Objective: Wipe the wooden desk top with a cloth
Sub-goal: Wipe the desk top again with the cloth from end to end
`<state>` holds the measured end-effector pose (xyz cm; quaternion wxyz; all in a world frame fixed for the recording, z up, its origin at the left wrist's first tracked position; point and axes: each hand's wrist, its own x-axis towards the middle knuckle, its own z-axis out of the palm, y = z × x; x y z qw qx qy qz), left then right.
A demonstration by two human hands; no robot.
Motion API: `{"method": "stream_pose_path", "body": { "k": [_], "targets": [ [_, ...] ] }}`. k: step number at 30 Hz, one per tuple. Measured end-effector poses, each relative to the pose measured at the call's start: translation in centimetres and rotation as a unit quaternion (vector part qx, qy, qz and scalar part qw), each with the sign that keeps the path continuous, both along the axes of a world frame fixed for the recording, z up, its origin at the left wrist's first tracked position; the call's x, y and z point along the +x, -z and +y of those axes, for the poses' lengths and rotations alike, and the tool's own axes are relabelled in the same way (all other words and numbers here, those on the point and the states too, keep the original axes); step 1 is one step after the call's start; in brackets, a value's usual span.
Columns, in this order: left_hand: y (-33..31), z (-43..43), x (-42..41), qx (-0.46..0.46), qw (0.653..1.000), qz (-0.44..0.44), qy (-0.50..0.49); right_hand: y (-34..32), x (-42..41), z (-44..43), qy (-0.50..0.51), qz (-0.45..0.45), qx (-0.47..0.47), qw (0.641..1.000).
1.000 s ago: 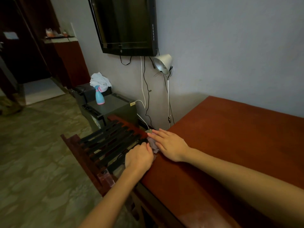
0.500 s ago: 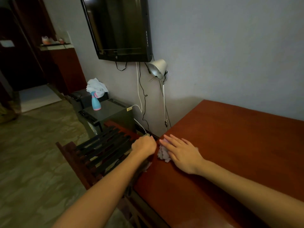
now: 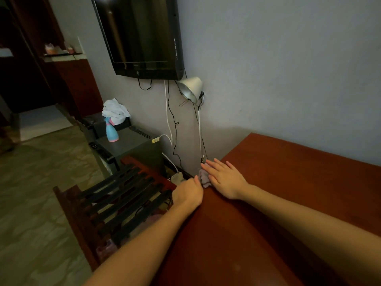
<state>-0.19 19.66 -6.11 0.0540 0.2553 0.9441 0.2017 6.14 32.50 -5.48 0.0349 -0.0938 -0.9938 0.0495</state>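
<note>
The reddish wooden desk top fills the lower right. A small grey cloth lies crumpled at the desk's left edge, close to the wall. My right hand lies flat on the desk with straight fingers, pressing the cloth's right side. My left hand sits at the same edge just left of the cloth, knuckles up and fingers curled down out of sight; nothing shows in it.
A dark slatted wooden rack stands left of the desk. A white lamp and cables hang on the wall under a TV. A power strip lies below. A blue spray bottle stands on a grey box.
Both hands and the cloth have slid along the desk's left edge toward the wall. The left hand stays beside the cloth at the edge.
</note>
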Motion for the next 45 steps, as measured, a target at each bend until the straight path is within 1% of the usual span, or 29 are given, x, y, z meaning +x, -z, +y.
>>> {"method": "stream_pose_path", "body": {
  "k": [2, 6, 8, 10, 12, 13, 16, 18, 20, 22, 24, 27, 29, 32, 35, 40, 45],
  "targets": [
    [0.2, -0.3, 0.3, 0.012, 1.0, 0.019, 0.002, 0.1, 0.7, -0.1, 0.01, 0.001, -0.001, 1.0],
    [-0.1, -0.1, 0.7, 0.007, 1.0, 0.023, -0.009, 0.2, 1.8, -1.9, 0.054, 0.005, 0.013, 0.998],
    [-0.1, -0.1, 0.7, 0.006, 1.0, 0.025, -0.012, 0.4, 2.2, -3.3, 0.05, -0.002, 0.007, 0.999],
    [0.0, -0.2, 0.7, 0.004, 1.0, 0.026, -0.014, 0.3, 2.3, -3.9, 0.021, -0.019, -0.012, 1.0],
    [0.0, -0.1, 0.7, 0.004, 0.999, 0.033, -0.016, -0.6, 2.3, -3.4, -0.013, -0.042, -0.05, 0.998],
    [0.1, 0.0, 0.6, 0.005, 0.999, 0.037, -0.018, -1.0, 2.2, -2.8, -0.034, -0.039, -0.066, 0.996],
    [0.6, 0.2, 0.2, 0.001, 0.999, 0.045, -0.016, -0.8, 0.9, -1.3, -0.117, 0.037, -0.066, 0.99],
    [0.6, 0.3, 0.0, -0.009, 0.998, 0.057, -0.018, -0.3, -0.7, -0.6, -0.13, 0.047, -0.097, 0.986],
    [0.6, 0.4, 0.0, -0.01, 0.998, 0.064, -0.019, -0.5, -2.7, -0.1, -0.113, 0.023, -0.109, 0.987],
    [0.8, 0.4, 0.0, -0.002, 0.998, 0.062, -0.013, -1.0, -4.2, 0.8, -0.085, -0.009, -0.092, 0.992],
    [1.0, 0.4, -0.2, 0.014, 0.998, 0.055, 0.0, -1.3, -4.5, 2.2, -0.051, -0.009, -0.066, 0.996],
    [1.3, 0.3, -0.4, 0.065, 0.993, 0.071, 0.069, -1.1, -3.0, 4.8, -0.002, 0.01, -0.026, 1.0],
    [1.2, 0.3, -0.3, 0.068, 0.987, 0.084, 0.116, -1.0, -1.5, 5.7, 0.011, 0.005, -0.006, 1.0],
    [1.1, 0.6, -0.5, 0.027, 0.989, 0.078, 0.124, -0.6, 0.5, 4.7, 0.007, 0.007, 0.007, 1.0],
    [1.2, 0.6, -0.4, 0.02, 0.99, 0.076, 0.113, -0.2, 1.2, 2.2, -0.011, 0.021, 0.009, 1.0],
    [0.9, 0.3, -0.1, 0.032, 0.99, 0.086, 0.105, 0.0, -1.7, 0.2, -0.024, 0.027, -0.027, 0.999],
    [1.1, 0.5, -0.5, 0.032, 0.99, 0.073, 0.115, 0.0, -5.8, 3.3, 0.003, 0.001, -0.036, 0.999]
  ]
}}
